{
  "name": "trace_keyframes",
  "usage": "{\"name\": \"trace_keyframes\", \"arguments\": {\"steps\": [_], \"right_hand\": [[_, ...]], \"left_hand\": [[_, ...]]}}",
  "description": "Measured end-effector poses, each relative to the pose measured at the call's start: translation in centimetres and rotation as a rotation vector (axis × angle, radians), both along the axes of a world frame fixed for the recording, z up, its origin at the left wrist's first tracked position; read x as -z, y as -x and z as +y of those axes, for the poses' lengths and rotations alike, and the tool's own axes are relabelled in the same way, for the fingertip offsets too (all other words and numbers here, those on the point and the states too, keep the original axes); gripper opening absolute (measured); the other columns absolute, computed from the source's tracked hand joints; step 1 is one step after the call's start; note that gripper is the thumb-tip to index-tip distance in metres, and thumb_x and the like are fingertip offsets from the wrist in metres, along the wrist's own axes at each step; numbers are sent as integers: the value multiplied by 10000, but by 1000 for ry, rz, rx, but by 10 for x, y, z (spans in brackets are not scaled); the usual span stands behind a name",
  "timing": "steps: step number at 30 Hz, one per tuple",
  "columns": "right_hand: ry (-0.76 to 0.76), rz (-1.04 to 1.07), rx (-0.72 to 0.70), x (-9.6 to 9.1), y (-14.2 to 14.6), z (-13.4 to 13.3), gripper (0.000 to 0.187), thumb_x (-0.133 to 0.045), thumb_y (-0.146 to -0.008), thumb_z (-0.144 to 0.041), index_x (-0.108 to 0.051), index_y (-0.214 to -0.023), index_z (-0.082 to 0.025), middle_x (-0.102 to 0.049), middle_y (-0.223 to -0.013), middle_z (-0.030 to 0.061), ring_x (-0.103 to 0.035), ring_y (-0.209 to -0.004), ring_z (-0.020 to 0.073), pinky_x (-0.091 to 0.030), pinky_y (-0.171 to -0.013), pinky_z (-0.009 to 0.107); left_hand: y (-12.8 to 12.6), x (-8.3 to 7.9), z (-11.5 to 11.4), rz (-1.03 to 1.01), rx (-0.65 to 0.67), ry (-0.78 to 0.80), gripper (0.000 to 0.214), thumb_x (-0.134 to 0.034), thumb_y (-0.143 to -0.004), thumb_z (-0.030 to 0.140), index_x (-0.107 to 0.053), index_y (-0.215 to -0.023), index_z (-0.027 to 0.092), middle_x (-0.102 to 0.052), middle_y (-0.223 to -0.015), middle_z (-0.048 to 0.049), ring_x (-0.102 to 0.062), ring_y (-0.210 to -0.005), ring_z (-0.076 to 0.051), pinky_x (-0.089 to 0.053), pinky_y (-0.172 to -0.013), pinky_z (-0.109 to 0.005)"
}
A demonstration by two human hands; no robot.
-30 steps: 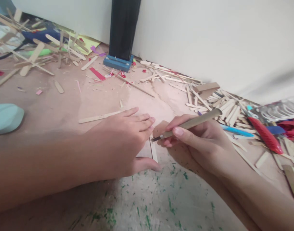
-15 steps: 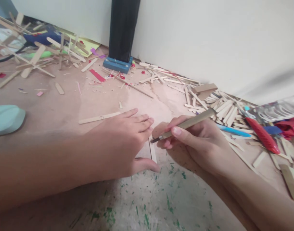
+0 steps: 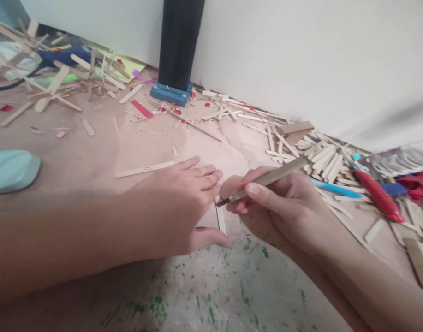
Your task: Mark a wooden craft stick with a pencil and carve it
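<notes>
My left hand (image 3: 183,203) lies flat with its fingers stretched out and the thumb spread. It rests over a thin pale craft stick (image 3: 221,220), whose end shows between fingers and thumb; the rest is hidden. Between the thumb and fingers of my right hand (image 3: 283,196) is a slim carving tool (image 3: 278,175) with a wood-coloured handle. Its short dark tip points left and down, close to the stick's edge beside my left fingers; whether it touches I cannot tell. Another craft stick (image 3: 144,169) with a small mark lies just beyond my left wrist.
A heap of craft sticks (image 3: 324,159) spreads along the wall at right, with a red-handled tool (image 3: 379,196) and a blue pen-like item (image 3: 337,188). A black post on a blue base (image 3: 171,93) stands behind. Stick structures (image 3: 54,87) and a mint-coloured object (image 3: 12,170) are at left.
The view has shifted very slightly, so the surroundings sit a little further right. Both hands and the carving tool keep almost the same place.
</notes>
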State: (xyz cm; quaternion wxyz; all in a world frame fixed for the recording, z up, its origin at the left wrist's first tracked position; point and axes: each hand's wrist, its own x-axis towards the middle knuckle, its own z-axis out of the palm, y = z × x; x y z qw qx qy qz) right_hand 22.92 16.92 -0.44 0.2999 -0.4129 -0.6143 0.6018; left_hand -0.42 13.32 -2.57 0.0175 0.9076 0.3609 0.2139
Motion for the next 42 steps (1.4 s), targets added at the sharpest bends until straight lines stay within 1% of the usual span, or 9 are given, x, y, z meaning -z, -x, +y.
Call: {"name": "trace_keyframes", "arguments": {"steps": [4, 12, 16, 19, 24, 27, 33, 37, 42], "right_hand": [[35, 69, 23, 3, -1, 1, 152, -799, -945, -405, -809, -960, -254, -812, -899, 67, -748, -772, 200, -608, -726, 316], [71, 98, -41, 0, -1, 1, 123, -796, -945, -346, -787, -959, -224, -795, -1015, 94, -739, -868, 219, -592, -805, 346], [106, 123, -57, -1, 1, 0, 108, -787, -945, -318, -790, -918, -214, -780, -949, 82, -695, -796, 185, -564, -744, 319], [118, 154, -35, 0, 1, 0, 114, -783, -951, -328, -777, -922, -217, -768, -911, 73, -682, -787, 180, -558, -762, 330], [79, 115, -44, 1, -2, 2, 128, -782, -964, -332, -790, -964, -205, -800, -975, 96, -733, -834, 180, -583, -779, 283], [106, 127, -39, 0, -1, 1, 113, -799, -947, -313, -792, -957, -201, -799, -989, 98, -736, -828, 174, -587, -767, 263], [158, 179, -8, 0, 3, -1, 95, -790, -938, -284, -784, -902, -197, -774, -954, 87, -717, -803, 179, -586, -752, 281], [137, 168, -28, 0, 2, -2, 109, -773, -957, -311, -799, -918, -213, -749, -822, 54, -694, -749, 171, -580, -729, 294], [103, 150, 17, 2, 0, 1, 113, -799, -941, -338, -768, -946, -230, -799, -927, 71, -735, -797, 197, -601, -762, 333]], "left_hand": [[1, 0, 0, -1, -4, 8, 778, -636, -980, 686, -689, -1340, -1, -696, -1403, -244, -637, -1362, -382, -429, -1235, -544], [0, 0, 0, -26, 8, 7, 767, -672, -969, 661, -697, -1327, -17, -705, -1382, -256, -652, -1334, -400, -435, -1229, -580], [0, 1, 1, -24, 10, 2, 769, -676, -968, 657, -699, -1321, -26, -699, -1389, -260, -650, -1339, -401, -439, -1231, -573], [1, 0, 1, -17, 10, 3, 764, -674, -974, 648, -696, -1327, -29, -699, -1388, -261, -649, -1342, -397, -437, -1235, -570], [1, -1, 0, -22, 8, 2, 776, -670, -975, 655, -689, -1337, -32, -703, -1378, -266, -653, -1339, -400, -438, -1234, -574], [0, 0, 0, -31, 10, -16, 771, -689, -963, 653, -702, -1316, -31, -708, -1368, -268, -658, -1333, -406, -449, -1223, -577], [0, 0, 2, -27, 8, -16, 772, -699, -951, 667, -713, -1301, -21, -712, -1365, -262, -670, -1317, -400, -470, -1207, -574], [-1, -1, 2, -25, 9, -14, 772, -708, -946, 662, -713, -1297, -26, -721, -1349, -262, -676, -1306, -401, -484, -1194, -574], [0, 0, 1, -32, 12, -28, 788, -706, -946, 665, -707, -1301, -39, -719, -1347, -268, -672, -1312, -405, -483, -1196, -577]]}}
